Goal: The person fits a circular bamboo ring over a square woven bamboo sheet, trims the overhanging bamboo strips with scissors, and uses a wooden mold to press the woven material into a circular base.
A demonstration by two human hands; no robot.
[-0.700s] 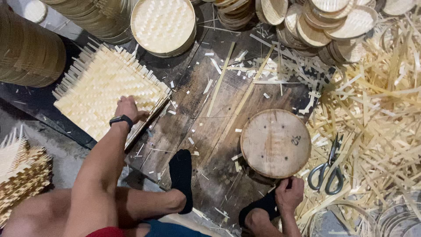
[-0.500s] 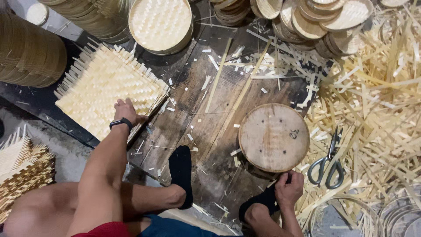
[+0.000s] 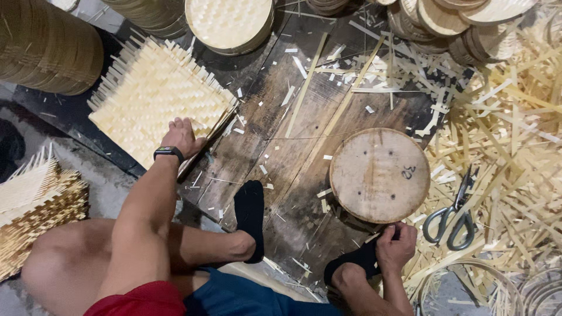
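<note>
Two hands: both are the person's own, seen from above, with both feet in black socks on the dark wooden board (image 3: 281,175).
Left hand (image 3: 182,136): it lies on the edge of the square woven mat (image 3: 152,99), fingers curled close together. A black watch (image 3: 168,153) sits on the wrist. A long dark blade-like tool (image 3: 208,143) lies right by the fingers; I cannot tell if the hand grips it.
Right hand (image 3: 397,246): it is low down by the right foot (image 3: 357,263), fingers bent in on the sock or something small there. I cannot tell which.
Woven mat: it is pale yellow, flat on the board at the upper left, with loose strip ends sticking out all around.
Round wooden disc (image 3: 379,174): it lies flat on the board, just above the right hand and apart from it.
Scissors (image 3: 453,213): they have dark handles and lie on the bamboo strips to the right of the disc.
Bamboo strips (image 3: 509,134): lots of pale strips are piled on the right side, and small bits lie over the board.
Round woven lid (image 3: 228,23): it sits at the top, near the mat.
Stack of mats (image 3: 32,205): more woven mats are piled at the far left, well apart from the hands.
</note>
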